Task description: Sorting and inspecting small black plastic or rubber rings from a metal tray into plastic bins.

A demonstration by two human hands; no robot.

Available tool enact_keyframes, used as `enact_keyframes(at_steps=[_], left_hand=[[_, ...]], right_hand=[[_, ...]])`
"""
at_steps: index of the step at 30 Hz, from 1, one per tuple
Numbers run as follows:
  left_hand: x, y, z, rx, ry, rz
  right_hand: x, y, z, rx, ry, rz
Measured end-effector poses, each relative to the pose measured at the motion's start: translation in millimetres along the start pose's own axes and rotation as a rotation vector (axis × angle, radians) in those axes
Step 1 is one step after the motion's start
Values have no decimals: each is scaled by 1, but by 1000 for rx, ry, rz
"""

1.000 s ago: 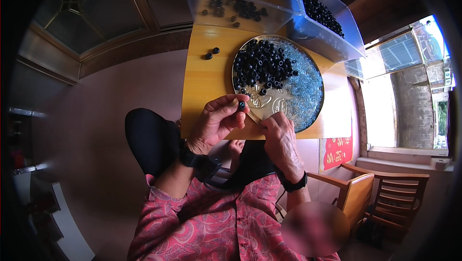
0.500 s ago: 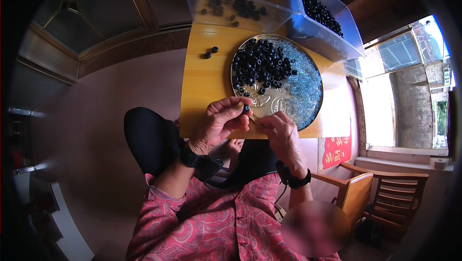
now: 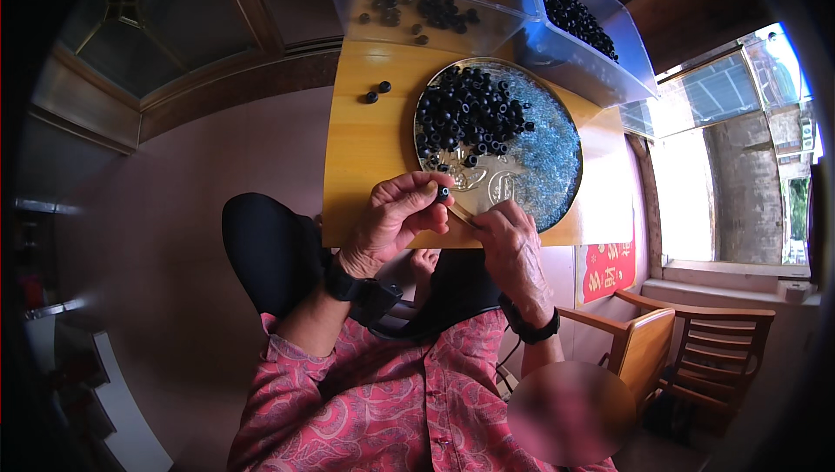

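Note:
My left hand (image 3: pixel 389 221) pinches a small black cylindrical piece (image 3: pixel 443 194) with a pale ring at its end, between thumb and fingertips. In my right hand (image 3: pixel 513 246) is a thin, light-brown stick-like tool (image 3: pixel 463 214), its tip pointing toward that piece; whether they touch I cannot tell. Both hands are over the near rim of a round metal tray (image 3: pixel 470 182). On the tray lies a heap of similar black pieces (image 3: pixel 465 111), with many tiny clear-bluish bits (image 3: pixel 548 146) spread along its right side.
The tray rests on a yellow wooden table (image 3: pixel 365 146). Two loose black pieces (image 3: pixel 378 93) lie left of the tray. At the back stand a clear plastic bin (image 3: pixel 435 6) and a second bin (image 3: pixel 591 67), both holding black pieces. A wooden chair (image 3: pixel 713 341) stands at right.
The right hand has shifted very slightly, still with the thin tool. My left hand keeps its pinch on the black piece. The whole view has moved a little.

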State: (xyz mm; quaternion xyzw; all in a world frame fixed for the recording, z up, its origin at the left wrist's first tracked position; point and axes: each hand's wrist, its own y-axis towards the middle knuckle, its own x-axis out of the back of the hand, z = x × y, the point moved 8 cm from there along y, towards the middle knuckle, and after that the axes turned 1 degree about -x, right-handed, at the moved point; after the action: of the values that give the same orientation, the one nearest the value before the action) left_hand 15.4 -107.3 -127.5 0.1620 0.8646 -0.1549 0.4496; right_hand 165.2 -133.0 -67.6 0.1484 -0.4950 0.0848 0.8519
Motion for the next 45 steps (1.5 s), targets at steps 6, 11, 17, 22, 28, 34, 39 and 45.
enact_keyframes(at_steps=[6,11,17,22,28,34,39,45], left_hand=[[1,1,1,-13,3,17],[2,1,0,-4,11,9],[2,1,-1,-1,19,0],[1,0,-2,-5,17,8],[0,0,0,10,29,5],[-3,0,2,28,36,6],[-2,1,3,15,38,11],[-5,0,6,33,37,26]], right_hand=[[0,4,-1,-35,-23,45],[1,6,-1,-25,-78,94],[4,10,2,-9,-71,108],[5,5,-3,-9,-52,95],[7,3,-13,-66,35,117],[8,5,-18,-97,85,130],[11,6,-21,-97,156,110],[12,9,-21,-93,335,116]])
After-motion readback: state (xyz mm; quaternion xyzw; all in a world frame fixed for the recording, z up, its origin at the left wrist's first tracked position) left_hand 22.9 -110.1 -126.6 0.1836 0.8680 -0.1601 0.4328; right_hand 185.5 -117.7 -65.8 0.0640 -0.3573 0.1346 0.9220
